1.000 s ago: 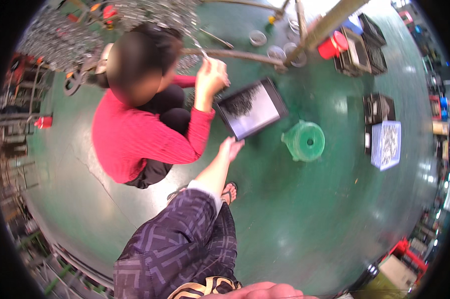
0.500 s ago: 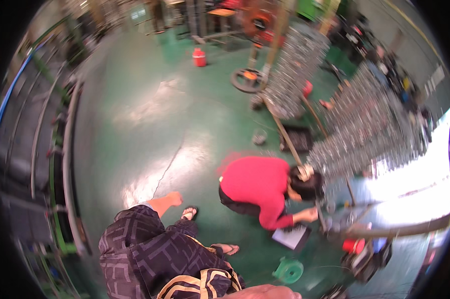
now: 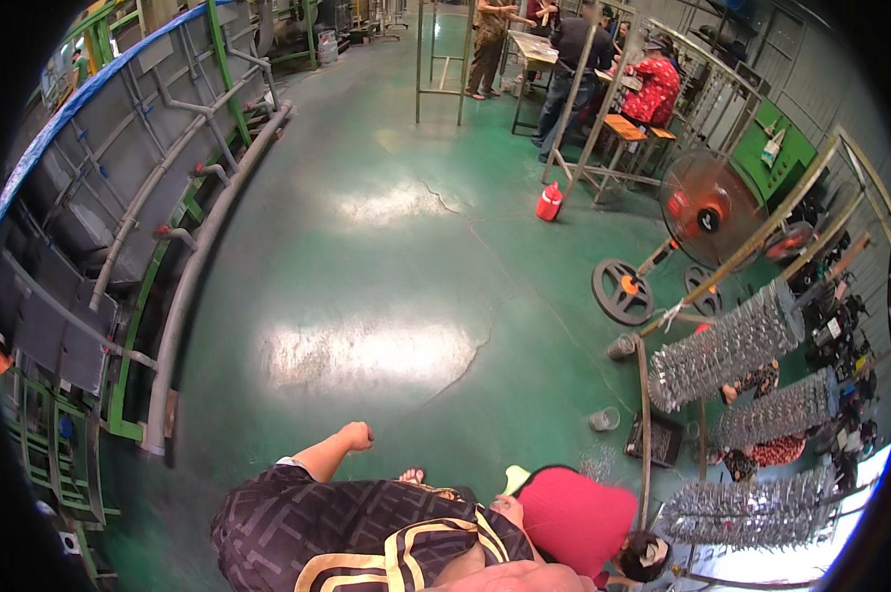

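Observation:
My left hand is at the end of a bent bare forearm, its fingers curled in and nothing showing in them. It hangs over the green floor, apart from any object. My right hand shows only partly, close beside the back of a crouching person in a red top. Its fingers are mostly hidden. Just above it is a pale yellow-green piece; I cannot tell whether my hand holds it. My dark patterned clothing with yellow-banded trim fills the lower middle.
Grey pipes on green framing run along the left. At right, racks carry bunches of metal parts, near a black crate and a clear cup. A pedestal fan and red bottle stand farther off; people work at a table.
My view has swung up and left, showing more far floor and the people there. The crouching person now appears lower, near my right side. My right hand has come into view.

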A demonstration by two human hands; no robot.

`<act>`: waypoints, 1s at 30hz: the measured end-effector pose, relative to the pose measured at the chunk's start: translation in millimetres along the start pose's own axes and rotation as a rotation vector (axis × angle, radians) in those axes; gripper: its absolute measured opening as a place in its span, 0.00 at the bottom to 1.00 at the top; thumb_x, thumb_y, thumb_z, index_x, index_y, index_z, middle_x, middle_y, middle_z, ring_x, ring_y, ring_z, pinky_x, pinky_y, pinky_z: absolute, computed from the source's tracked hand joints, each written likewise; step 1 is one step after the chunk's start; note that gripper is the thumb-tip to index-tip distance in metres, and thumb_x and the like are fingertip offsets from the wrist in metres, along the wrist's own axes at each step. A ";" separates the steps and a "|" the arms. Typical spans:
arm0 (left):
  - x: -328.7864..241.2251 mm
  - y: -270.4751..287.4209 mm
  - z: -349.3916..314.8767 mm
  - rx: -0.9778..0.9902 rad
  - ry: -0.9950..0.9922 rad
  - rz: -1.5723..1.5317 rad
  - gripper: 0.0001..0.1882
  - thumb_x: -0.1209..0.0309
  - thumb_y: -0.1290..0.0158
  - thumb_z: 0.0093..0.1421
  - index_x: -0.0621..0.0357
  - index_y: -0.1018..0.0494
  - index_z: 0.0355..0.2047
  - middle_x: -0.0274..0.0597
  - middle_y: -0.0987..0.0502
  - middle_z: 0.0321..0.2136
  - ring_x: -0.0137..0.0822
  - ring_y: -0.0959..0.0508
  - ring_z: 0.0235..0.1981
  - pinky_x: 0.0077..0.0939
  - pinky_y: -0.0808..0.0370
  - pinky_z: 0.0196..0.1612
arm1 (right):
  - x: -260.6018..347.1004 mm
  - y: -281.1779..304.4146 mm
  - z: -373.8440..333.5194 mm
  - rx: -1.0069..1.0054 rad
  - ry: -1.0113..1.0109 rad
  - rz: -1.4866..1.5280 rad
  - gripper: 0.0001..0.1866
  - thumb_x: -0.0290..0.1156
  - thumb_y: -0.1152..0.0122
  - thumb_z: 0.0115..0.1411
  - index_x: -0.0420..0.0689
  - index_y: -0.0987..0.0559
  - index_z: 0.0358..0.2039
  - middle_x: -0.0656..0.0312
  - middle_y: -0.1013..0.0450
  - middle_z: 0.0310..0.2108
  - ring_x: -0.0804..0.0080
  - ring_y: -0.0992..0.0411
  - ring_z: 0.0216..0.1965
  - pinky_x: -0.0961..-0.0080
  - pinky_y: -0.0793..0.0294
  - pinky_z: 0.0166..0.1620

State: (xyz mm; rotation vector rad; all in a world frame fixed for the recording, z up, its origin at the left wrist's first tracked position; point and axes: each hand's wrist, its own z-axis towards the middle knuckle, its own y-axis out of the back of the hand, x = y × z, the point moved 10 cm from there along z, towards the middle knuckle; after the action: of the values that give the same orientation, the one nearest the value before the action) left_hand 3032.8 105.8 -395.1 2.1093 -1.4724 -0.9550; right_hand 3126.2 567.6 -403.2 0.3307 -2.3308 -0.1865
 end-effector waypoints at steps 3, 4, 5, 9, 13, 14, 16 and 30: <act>9.4 78.0 45.5 -0.156 0.058 -0.128 0.17 0.65 0.43 0.46 0.47 0.21 0.38 0.46 0.21 0.35 0.43 0.21 0.40 0.34 0.25 0.46 | 96.7 -28.2 81.6 0.112 0.067 0.096 0.25 0.14 0.43 0.47 0.41 0.28 0.49 0.50 0.25 0.38 0.65 0.24 0.36 0.71 0.24 0.35; 1.9 98.8 61.7 -0.183 0.061 -0.194 0.17 0.65 0.42 0.46 0.48 0.21 0.39 0.46 0.20 0.35 0.43 0.21 0.39 0.34 0.25 0.46 | 128.0 -33.1 100.7 0.130 0.072 -0.050 0.25 0.15 0.44 0.46 0.43 0.27 0.48 0.50 0.24 0.37 0.67 0.24 0.36 0.71 0.23 0.36; -5.2 118.7 80.2 -0.209 0.065 -0.261 0.17 0.66 0.42 0.46 0.48 0.21 0.39 0.46 0.20 0.35 0.43 0.21 0.39 0.34 0.25 0.46 | 158.3 -31.7 118.3 0.108 0.072 -0.174 0.24 0.15 0.46 0.47 0.44 0.26 0.47 0.50 0.23 0.36 0.67 0.24 0.35 0.72 0.23 0.36; -19.9 149.8 156.1 -0.121 0.013 -0.538 0.18 0.64 0.41 0.46 0.50 0.21 0.39 0.45 0.19 0.30 0.37 0.19 0.33 0.30 0.24 0.42 | 246.9 -23.6 224.1 0.049 0.163 -0.556 0.21 0.16 0.49 0.50 0.48 0.24 0.45 0.52 0.22 0.31 0.69 0.22 0.33 0.74 0.23 0.37; 36.9 179.1 184.3 -0.165 0.164 -0.550 0.18 0.63 0.40 0.43 0.52 0.20 0.37 0.45 0.19 0.29 0.33 0.19 0.28 0.27 0.23 0.39 | 399.3 -5.0 301.0 0.118 0.157 -0.674 0.22 0.14 0.52 0.52 0.47 0.25 0.47 0.50 0.23 0.31 0.65 0.22 0.30 0.71 0.22 0.31; 58.6 184.6 184.6 -0.135 0.261 -0.600 0.18 0.62 0.39 0.42 0.52 0.20 0.36 0.45 0.19 0.29 0.31 0.19 0.26 0.25 0.23 0.38 | 433.7 4.0 311.5 0.153 0.069 -0.647 0.23 0.13 0.53 0.53 0.47 0.26 0.48 0.49 0.23 0.32 0.63 0.22 0.29 0.70 0.21 0.29; 93.5 215.7 193.0 -0.234 0.357 -0.680 0.16 0.67 0.39 0.44 0.57 0.21 0.36 0.44 0.19 0.26 0.31 0.20 0.22 0.27 0.23 0.31 | 429.7 15.6 413.1 0.225 -0.130 -0.291 0.27 0.10 0.60 0.54 0.45 0.33 0.54 0.46 0.24 0.34 0.58 0.22 0.28 0.66 0.20 0.26; 69.9 646.6 553.1 -0.471 0.314 -1.269 0.14 0.76 0.43 0.50 0.64 0.24 0.39 0.40 0.22 0.23 0.29 0.22 0.20 0.22 0.27 0.21 | 930.1 -89.7 669.9 0.510 0.253 -0.300 0.22 0.19 0.60 0.63 0.44 0.39 0.58 0.50 0.24 0.38 0.76 0.29 0.18 0.80 0.29 0.19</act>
State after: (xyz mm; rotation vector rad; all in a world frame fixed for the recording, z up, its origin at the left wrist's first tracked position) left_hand 2222.9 -163.5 -373.1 2.5065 0.3902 -1.0742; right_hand 2034.7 233.6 -265.0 0.9018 -2.0396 0.2986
